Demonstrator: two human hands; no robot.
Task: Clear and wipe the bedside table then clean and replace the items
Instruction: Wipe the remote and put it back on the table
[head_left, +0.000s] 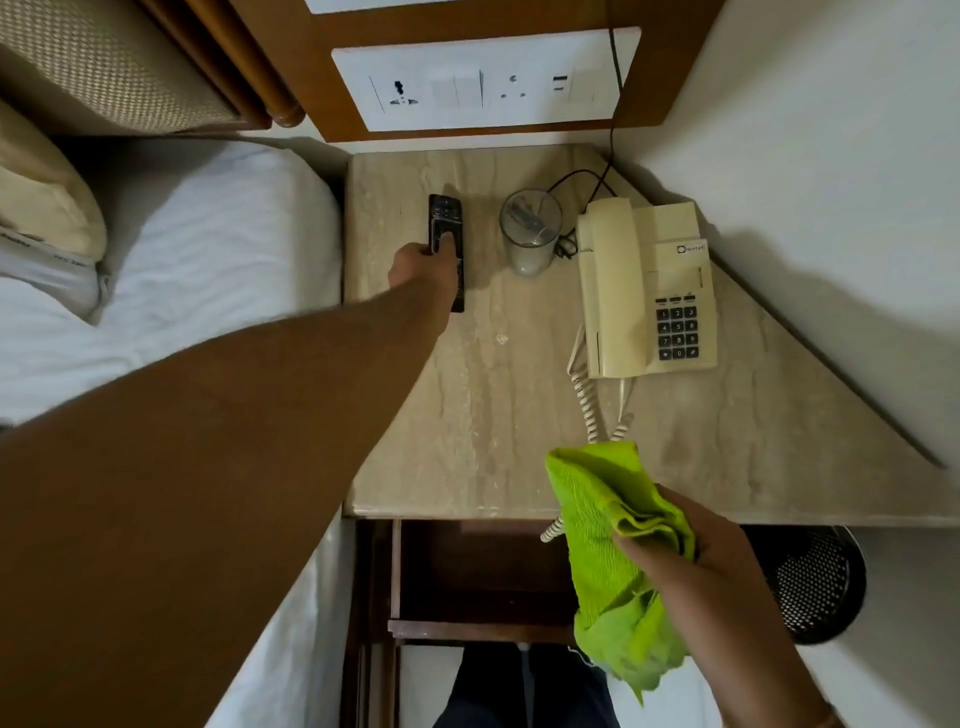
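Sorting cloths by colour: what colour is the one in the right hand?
Bright green cloth, seen in the head view.

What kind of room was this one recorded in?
Probably a hotel bedroom: a bed with white sheets, a marble bedside table with a corded phone, and a wall switch panel.

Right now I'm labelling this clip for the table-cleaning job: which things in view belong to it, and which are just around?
Belongs to the job:
bedside table
remote, under the left hand
glass
telephone
green cloth, in the right hand

Just around:
bed
pillow
socket panel
mesh bin
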